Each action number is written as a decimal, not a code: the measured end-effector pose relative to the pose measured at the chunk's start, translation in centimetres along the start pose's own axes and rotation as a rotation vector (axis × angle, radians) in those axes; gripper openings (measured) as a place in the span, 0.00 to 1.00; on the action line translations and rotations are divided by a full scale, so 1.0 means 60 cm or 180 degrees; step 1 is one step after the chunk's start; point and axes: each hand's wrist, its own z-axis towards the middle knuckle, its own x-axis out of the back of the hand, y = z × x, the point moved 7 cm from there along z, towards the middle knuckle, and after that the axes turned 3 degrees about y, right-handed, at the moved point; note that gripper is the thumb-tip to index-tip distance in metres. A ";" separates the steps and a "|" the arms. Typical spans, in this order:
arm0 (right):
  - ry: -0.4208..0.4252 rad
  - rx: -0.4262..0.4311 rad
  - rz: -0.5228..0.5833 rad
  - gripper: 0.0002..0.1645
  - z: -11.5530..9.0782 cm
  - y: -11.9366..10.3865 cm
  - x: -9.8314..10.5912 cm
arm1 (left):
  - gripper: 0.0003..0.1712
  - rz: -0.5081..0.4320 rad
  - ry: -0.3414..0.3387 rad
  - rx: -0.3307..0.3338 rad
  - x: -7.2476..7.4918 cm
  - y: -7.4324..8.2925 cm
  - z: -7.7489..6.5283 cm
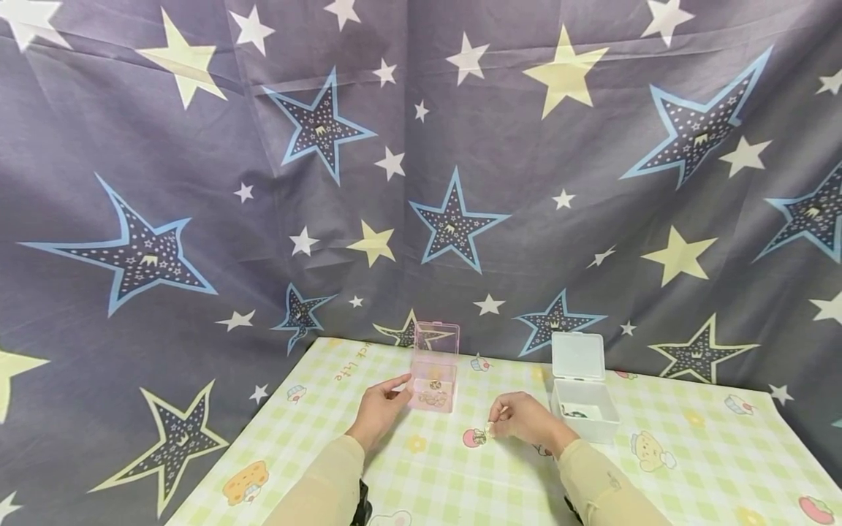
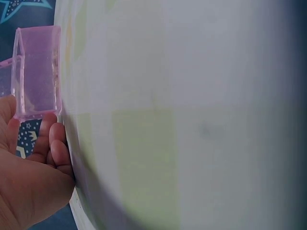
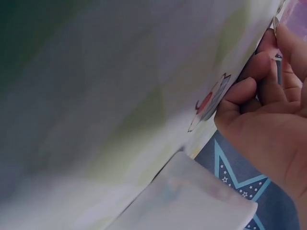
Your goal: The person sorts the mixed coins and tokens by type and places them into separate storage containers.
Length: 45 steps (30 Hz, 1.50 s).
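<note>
My left hand (image 1: pixel 381 410) holds the left side of a small see-through pink box (image 1: pixel 434 403), its thumb and fingers at the rim and wall. The box's lid stands up, and several round gold-coloured pieces (image 1: pixel 432 398) lie inside. To the right, my right hand (image 1: pixel 524 421) pinches a small, thin gold-coloured metal piece (image 3: pixel 276 25) between thumb and index finger, low over the cloth. Its exact kind cannot be told. Just left of the fingertips is another small shiny piece (image 1: pixel 479 437), over a pink print on the cloth.
Behind my right hand stands a white box (image 1: pixel 595 431) with its lid (image 1: pixel 578 356) raised and a small dark green item (image 1: pixel 576 414) inside. A green-checked tablecloth (image 1: pixel 707 467) with cartoon prints covers the table. A dark star-patterned curtain (image 1: pixel 500 146) hangs behind it.
</note>
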 end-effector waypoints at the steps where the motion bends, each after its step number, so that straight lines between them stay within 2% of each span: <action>1: 0.0002 -0.0040 0.0033 0.04 0.001 0.004 0.000 | 0.22 -0.0001 0.0003 0.0003 0.000 0.000 0.000; 7: 0.0031 -0.0334 0.0035 0.08 0.004 0.020 0.004 | 0.22 0.0030 0.0014 -0.0018 0.001 0.001 0.001; 10: 0.0027 -0.0385 0.0026 0.09 0.005 0.023 0.005 | 0.22 0.0051 0.0027 -0.0087 0.001 0.004 0.000; 21: -0.0063 -0.0283 0.0216 0.12 0.007 0.022 0.001 | 0.23 0.0024 -0.0022 -0.0042 0.002 0.004 -0.004; 27: -0.0026 -0.0348 0.0341 0.12 0.009 0.024 0.002 | 0.23 0.0004 -0.0021 -0.0044 0.003 0.004 -0.003; 31: -0.0003 -0.0408 0.0603 0.15 0.011 0.027 0.003 | 0.23 0.0016 0.0004 -0.0051 0.004 0.003 -0.003; 39: -0.0022 -0.0504 0.1504 0.27 0.021 0.024 0.001 | 0.23 0.0012 -0.0016 -0.0046 0.003 0.003 -0.004; 45: 0.0001 -0.0490 0.1731 0.29 0.037 0.008 -0.007 | 0.23 0.0013 -0.0037 -0.0050 0.003 0.007 -0.004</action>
